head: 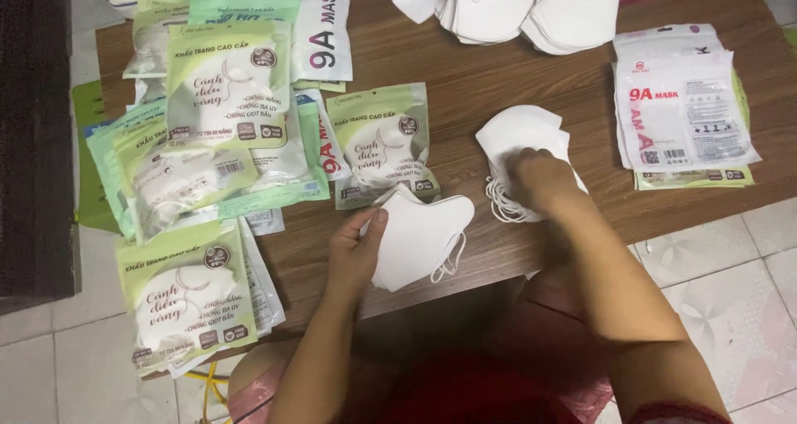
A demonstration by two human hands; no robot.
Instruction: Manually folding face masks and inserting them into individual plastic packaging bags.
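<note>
My left hand (pixel 355 249) grips a small stack of folded white face masks (pixel 419 237) at the front edge of the brown wooden table (pixel 465 75), ear loops dangling off its right side. My right hand (pixel 538 179) rests on a second pile of white masks (pixel 519 133) a little farther back and to the right, fingers curled into it and its loops. A green-and-white mask packet (pixel 382 146) lies flat just behind the held stack.
Many green packets of masks (pixel 224 100) overlap across the table's left side and hang over its front-left corner (pixel 187 299). White-and-pink packets (pixel 685 108) are stacked at the right. A heap of loose white masks (pixel 506 4) sits at the back. Tiled floor lies to the right.
</note>
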